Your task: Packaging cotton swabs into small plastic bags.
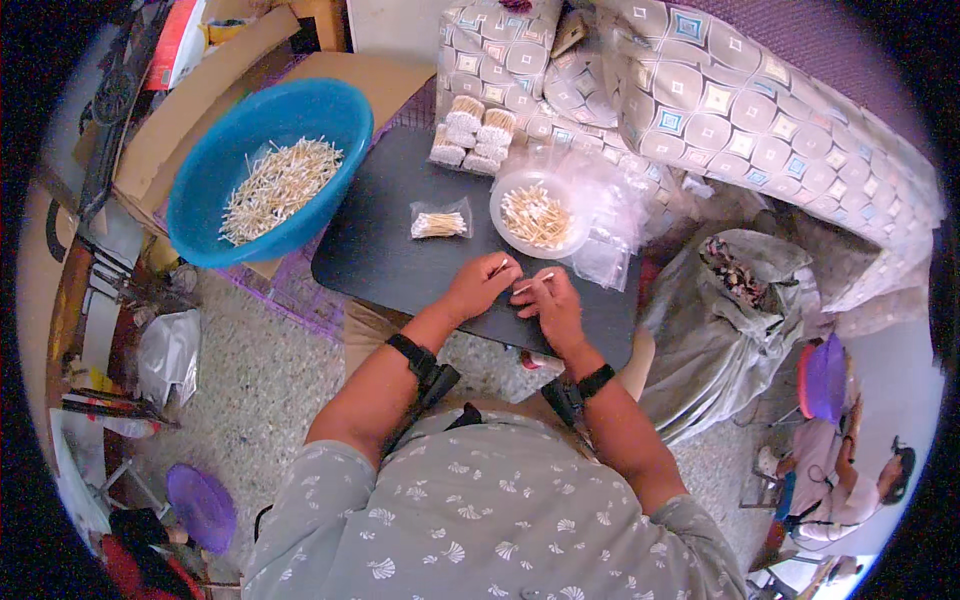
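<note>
Over the near edge of the dark table, my left hand (484, 286) is pinched closed on a cotton swab (500, 267). Close beside it, my right hand (555, 308) has its fingers curled around another swab (531, 287). Just beyond both hands stands a white bowl (497, 222) of loose wooden-stick cotton swabs. Left of that bowl, a small clear packet of swabs (439, 222) lies flat. Clear plastic bags (608, 225) are spread along the bowl's right side. Bundled swab packs (473, 135) are piled at the table's far edge.
A large blue basin (190, 215) heaped with swabs stands left of the table (375, 190). At the right is a grey sack (705, 340). Behind runs a patterned sofa (740, 120). Another person (830, 465) sits at the far right. A purple stool (200, 507) is lower left.
</note>
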A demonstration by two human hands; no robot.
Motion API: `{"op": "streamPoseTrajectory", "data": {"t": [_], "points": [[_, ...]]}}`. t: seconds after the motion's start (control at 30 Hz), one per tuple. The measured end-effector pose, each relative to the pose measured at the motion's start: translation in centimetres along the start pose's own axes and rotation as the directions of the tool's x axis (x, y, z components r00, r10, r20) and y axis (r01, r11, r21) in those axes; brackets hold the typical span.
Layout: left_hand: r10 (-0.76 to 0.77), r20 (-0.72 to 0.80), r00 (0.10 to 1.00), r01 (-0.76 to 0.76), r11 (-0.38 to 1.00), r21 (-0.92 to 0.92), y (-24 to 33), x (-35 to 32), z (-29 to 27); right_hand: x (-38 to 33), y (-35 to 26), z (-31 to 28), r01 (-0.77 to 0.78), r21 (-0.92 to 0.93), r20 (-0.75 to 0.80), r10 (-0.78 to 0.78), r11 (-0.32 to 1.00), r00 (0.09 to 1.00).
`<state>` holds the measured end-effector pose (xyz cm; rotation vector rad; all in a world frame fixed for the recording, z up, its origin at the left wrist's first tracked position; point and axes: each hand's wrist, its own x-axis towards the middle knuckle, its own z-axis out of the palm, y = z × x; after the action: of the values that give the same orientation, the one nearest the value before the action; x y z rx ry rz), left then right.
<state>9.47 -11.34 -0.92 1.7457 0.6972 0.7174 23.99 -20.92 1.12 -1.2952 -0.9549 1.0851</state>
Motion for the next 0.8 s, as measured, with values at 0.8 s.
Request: {"op": "streamPoseTrajectory", "data": {"t": [0.8], "points": [[0.034,0.054,0.998,-0.032,0.998,-0.044,1.1,-0.1,-0.3,1.1,3.0,0.0,0.131,-0.524,-0.004,-0.156,0.842,0.988]]}}
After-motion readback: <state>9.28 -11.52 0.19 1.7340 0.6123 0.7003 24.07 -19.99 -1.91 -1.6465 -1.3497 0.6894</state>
